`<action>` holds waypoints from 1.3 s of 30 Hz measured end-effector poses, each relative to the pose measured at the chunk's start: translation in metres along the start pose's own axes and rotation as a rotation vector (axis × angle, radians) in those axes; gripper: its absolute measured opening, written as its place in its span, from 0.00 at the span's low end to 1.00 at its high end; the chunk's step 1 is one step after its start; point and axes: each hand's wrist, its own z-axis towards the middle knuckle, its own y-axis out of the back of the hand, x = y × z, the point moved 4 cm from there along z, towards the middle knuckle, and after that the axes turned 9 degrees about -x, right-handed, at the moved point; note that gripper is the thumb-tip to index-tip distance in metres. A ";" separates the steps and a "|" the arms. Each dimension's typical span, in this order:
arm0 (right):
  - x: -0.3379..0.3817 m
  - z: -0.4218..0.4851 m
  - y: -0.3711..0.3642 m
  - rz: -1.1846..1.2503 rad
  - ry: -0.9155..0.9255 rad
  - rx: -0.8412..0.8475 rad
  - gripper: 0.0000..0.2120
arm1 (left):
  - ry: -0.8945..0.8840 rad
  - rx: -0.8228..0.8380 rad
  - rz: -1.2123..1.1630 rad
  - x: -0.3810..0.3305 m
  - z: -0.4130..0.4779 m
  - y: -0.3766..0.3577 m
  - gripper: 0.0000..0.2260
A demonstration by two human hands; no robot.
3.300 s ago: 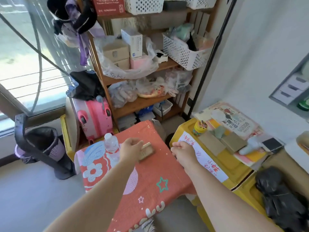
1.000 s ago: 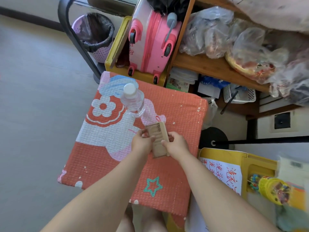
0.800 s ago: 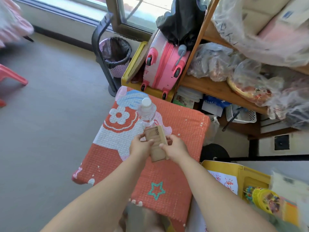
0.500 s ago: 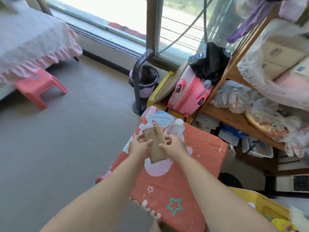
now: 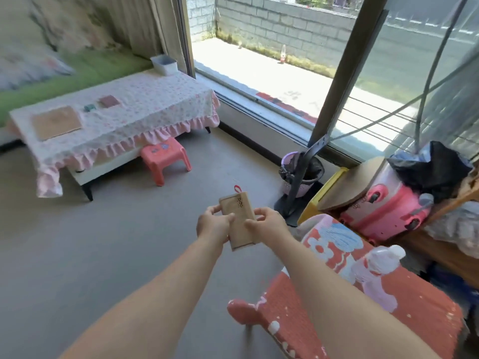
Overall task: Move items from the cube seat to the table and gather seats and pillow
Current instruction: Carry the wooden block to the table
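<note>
Hands meet over the floor: the left hand (image 5: 213, 225) and the right hand (image 5: 267, 225) each pinch a long side of a small tan box (image 5: 238, 216), covering parts of its edges. Its dark lettering is too small to read. The box is held well off the left edge of the cube seat (image 5: 404, 314), whose red patterned cover is cut off at the bottom right. A clear bottle (image 5: 381, 257) on the seat is smeared by blur. Across the room, the table (image 5: 155, 110) carries a tan board (image 5: 55, 121) and small items too blurred to name.
</note>
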 end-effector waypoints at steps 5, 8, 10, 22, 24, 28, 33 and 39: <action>0.053 0.002 -0.061 -0.002 0.061 0.015 0.18 | -0.030 -0.067 -0.069 -0.032 0.033 0.065 0.16; 0.080 0.005 -0.097 -0.013 0.081 0.070 0.16 | -0.018 -0.109 -0.106 -0.044 0.054 0.100 0.16; 0.094 0.009 -0.117 -0.024 0.096 0.093 0.16 | -0.002 -0.146 -0.125 -0.047 0.069 0.117 0.17; 0.209 0.108 -0.211 -0.065 0.254 0.243 0.15 | -0.023 -0.343 -0.184 -0.134 0.187 0.167 0.13; 0.227 0.127 -0.214 -0.066 0.246 0.269 0.15 | -0.018 -0.351 -0.167 -0.152 0.204 0.165 0.11; 0.279 0.179 -0.219 -0.041 0.284 0.258 0.12 | -0.056 -0.368 -0.216 -0.204 0.246 0.154 0.09; 0.311 0.218 -0.236 -0.061 0.306 0.281 0.09 | -0.015 -0.394 -0.233 -0.237 0.285 0.152 0.10; 0.352 0.265 -0.263 -0.083 0.334 0.285 0.13 | -0.024 -0.383 -0.272 -0.270 0.345 0.155 0.14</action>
